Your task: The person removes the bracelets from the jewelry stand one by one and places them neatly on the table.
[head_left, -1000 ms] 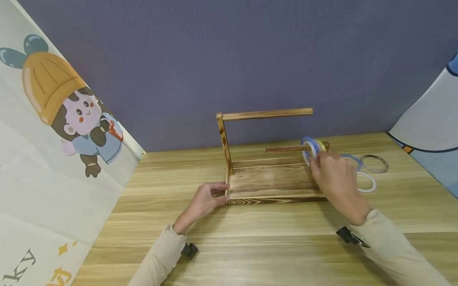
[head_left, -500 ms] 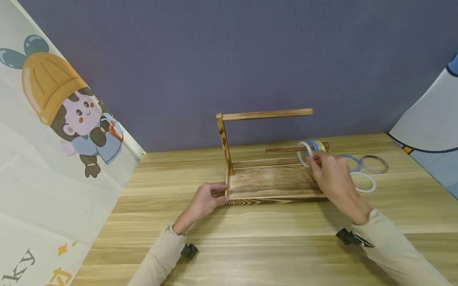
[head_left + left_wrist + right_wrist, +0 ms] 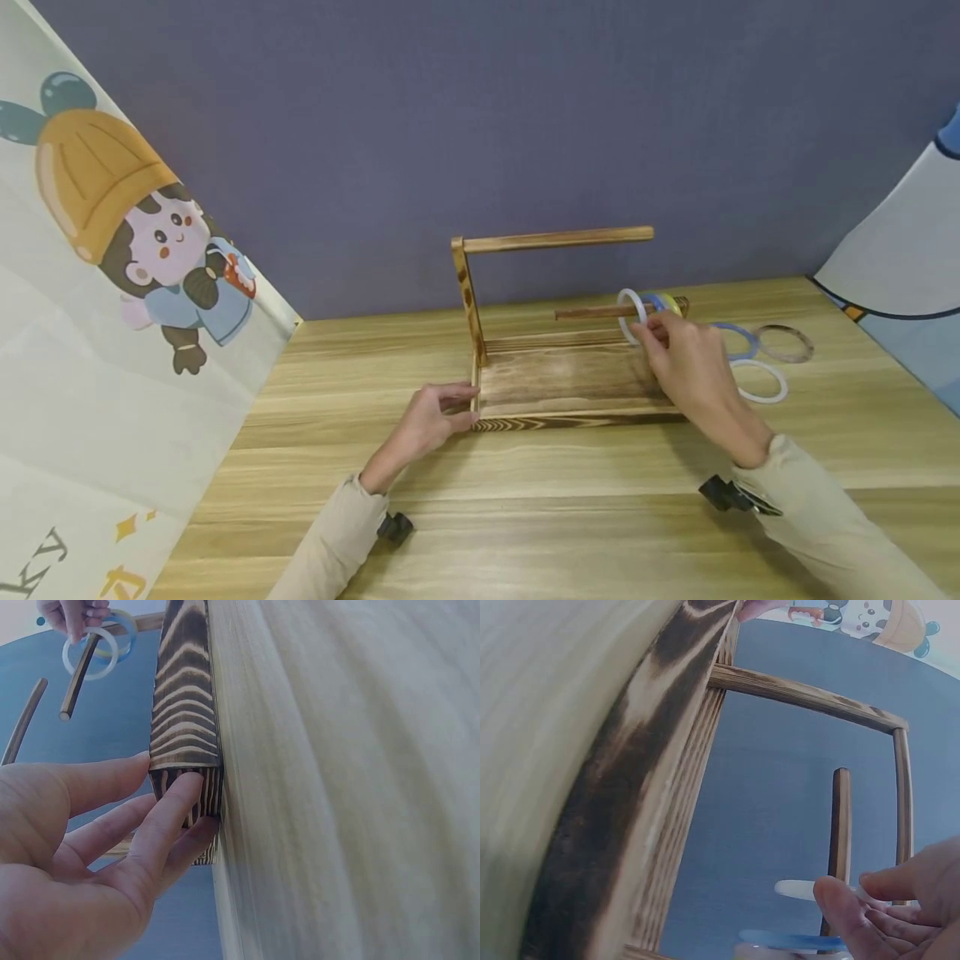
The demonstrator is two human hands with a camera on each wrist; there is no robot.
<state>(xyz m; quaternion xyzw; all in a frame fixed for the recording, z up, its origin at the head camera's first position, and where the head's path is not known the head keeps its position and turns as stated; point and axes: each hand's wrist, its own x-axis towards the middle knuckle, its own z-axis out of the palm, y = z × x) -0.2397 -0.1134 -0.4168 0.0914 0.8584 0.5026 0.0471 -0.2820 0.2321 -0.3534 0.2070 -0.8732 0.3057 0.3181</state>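
Left hand partly open, loosely straight fingers on the near corner of the wooden rack; only left wrist view shows the striped end they touch. Right hand pinches a white ring around the lower bar. Head view alone: loose blue ring, brown ring, second white ring just right of right hand, on wood-grain counter. Beyond both hands, grey-blue wall.

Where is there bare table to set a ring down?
Bare table lies between the two sleeves, in front of the wooden stand, and from the left hand out to the cartoon sheet. Crowded: the stand's right side, around the right hand and three loose rings.
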